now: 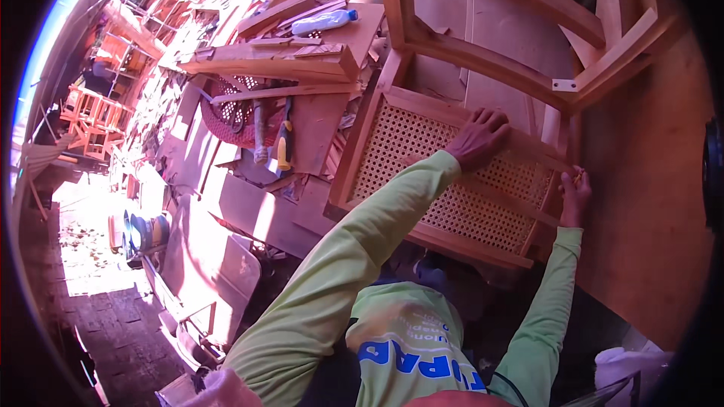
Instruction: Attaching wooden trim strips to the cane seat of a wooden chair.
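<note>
Risk noted: the left hand [478,138] lies flat, fingers spread, on the pale wooden frame with honey-coloured woven cane panel [445,181]; heavy pressure there could, in my judgement, dent or split the open weave. The right hand [575,194] pinches something small at the frame's corner; what it is cannot be told, and a slip could mar the wood. The frame sits directly beneath both hands, against an unfinished timber chair frame [520,30] beyond them. A yellow-handled tool [283,147] lies well left among rough offcuts.
</note>
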`<state>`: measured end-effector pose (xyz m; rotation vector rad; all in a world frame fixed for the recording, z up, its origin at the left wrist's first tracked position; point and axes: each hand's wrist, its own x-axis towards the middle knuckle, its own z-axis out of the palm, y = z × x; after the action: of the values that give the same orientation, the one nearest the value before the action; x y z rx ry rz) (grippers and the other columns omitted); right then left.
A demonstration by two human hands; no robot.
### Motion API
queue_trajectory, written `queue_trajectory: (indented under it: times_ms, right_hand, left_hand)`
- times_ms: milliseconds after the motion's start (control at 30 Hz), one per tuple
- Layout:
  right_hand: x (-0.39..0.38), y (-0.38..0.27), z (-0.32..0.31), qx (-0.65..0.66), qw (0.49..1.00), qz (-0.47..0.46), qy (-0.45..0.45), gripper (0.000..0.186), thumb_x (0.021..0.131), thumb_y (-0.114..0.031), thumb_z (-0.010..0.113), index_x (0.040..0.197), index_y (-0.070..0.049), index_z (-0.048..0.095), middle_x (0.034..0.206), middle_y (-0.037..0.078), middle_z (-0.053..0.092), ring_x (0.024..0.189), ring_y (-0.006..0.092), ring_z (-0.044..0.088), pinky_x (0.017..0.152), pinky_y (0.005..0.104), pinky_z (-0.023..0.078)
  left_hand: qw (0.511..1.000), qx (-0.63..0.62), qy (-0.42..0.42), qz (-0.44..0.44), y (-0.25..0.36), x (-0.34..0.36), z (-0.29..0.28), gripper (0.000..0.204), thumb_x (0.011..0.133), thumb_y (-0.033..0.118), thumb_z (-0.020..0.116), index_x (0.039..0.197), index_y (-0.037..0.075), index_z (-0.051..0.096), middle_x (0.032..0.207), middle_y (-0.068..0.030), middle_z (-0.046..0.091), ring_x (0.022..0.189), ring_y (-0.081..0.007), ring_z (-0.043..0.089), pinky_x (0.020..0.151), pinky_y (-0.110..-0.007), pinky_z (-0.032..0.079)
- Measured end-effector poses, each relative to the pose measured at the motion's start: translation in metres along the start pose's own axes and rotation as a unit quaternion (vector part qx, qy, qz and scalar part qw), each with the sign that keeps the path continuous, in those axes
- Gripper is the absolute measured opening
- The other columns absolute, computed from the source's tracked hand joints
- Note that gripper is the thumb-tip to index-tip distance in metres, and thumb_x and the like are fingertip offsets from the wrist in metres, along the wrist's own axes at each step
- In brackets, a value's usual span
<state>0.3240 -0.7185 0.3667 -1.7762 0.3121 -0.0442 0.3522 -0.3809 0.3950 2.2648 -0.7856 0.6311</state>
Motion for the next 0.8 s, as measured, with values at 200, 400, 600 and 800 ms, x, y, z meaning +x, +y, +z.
queue_trajectory:
  times_ms: [200, 400, 600, 800]
  right_hand:
    - [0.006, 0.007, -0.001, 0.003, 1.000, 0.004, 0.017, 0.035, 0.098, -0.009, 0.073, 0.131, -0.004, 0.061, 0.102, -0.002, 0.063, 0.077, 0.0051, 0.054, 0.068, 0.0226, 0.048]
    - [-0.005, -0.010, 0.004, 0.004, 0.999, 0.022, 0.024, 0.033, 0.100, -0.012, 0.072, 0.131, -0.005, 0.061, 0.102, -0.003, 0.063, 0.076, 0.0048, 0.055, 0.068, 0.0225, 0.047]
    - [-0.002, -0.001, 0.001, 0.067, 0.997, 0.028, 0.010, 0.032, 0.099, -0.013, 0.074, 0.128, -0.008, 0.061, 0.095, -0.003, 0.063, 0.071, 0.0059, 0.057, 0.062, 0.0227, 0.043]
    - [0.001, 0.005, 0.003, 0.070, 0.997, 0.020, 0.030, 0.035, 0.097, -0.013, 0.076, 0.128, -0.008, 0.061, 0.094, -0.003, 0.063, 0.069, 0.0058, 0.057, 0.061, 0.0224, 0.042]
  left_hand:
    - [1.000, 0.012, -0.021, -0.004, -0.002, 0.000, 0.000, 0.029, 0.086, 0.014, 0.069, 0.113, 0.007, 0.059, 0.121, -0.0162, 0.057, 0.121, -0.0403, 0.054, 0.107, -0.052, 0.042]
    - [1.000, 0.010, -0.018, -0.014, -0.002, -0.003, 0.002, 0.033, 0.085, 0.014, 0.068, 0.116, 0.006, 0.060, 0.125, -0.0166, 0.058, 0.124, -0.0395, 0.055, 0.110, -0.053, 0.041]
    - [1.000, 0.017, -0.020, -0.011, -0.002, -0.004, 0.007, 0.031, 0.087, 0.016, 0.065, 0.115, 0.004, 0.061, 0.126, -0.0167, 0.058, 0.124, -0.0379, 0.056, 0.111, -0.052, 0.041]
    - [0.998, 0.056, -0.026, 0.002, -0.004, -0.004, 0.008, 0.032, 0.088, 0.020, 0.064, 0.116, 0.003, 0.063, 0.123, -0.0178, 0.060, 0.125, -0.0373, 0.057, 0.110, -0.052, 0.043]
